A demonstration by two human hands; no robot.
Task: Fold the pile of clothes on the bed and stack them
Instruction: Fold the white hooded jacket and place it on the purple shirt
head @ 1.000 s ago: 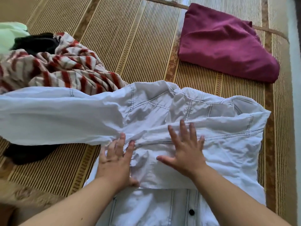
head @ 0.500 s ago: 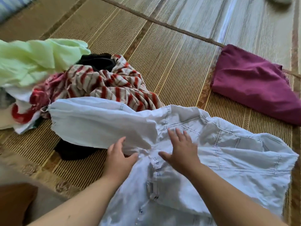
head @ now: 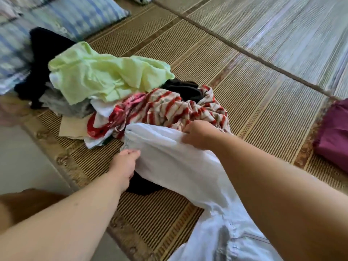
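Head: two hands, one white shirt

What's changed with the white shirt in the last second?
Both grips came off the shirt body and moved out along its sleeve toward the pile; the right grip now clutches the sleeve's top edge, the left grip its lower edge. Pile and maroon garment stayed put.
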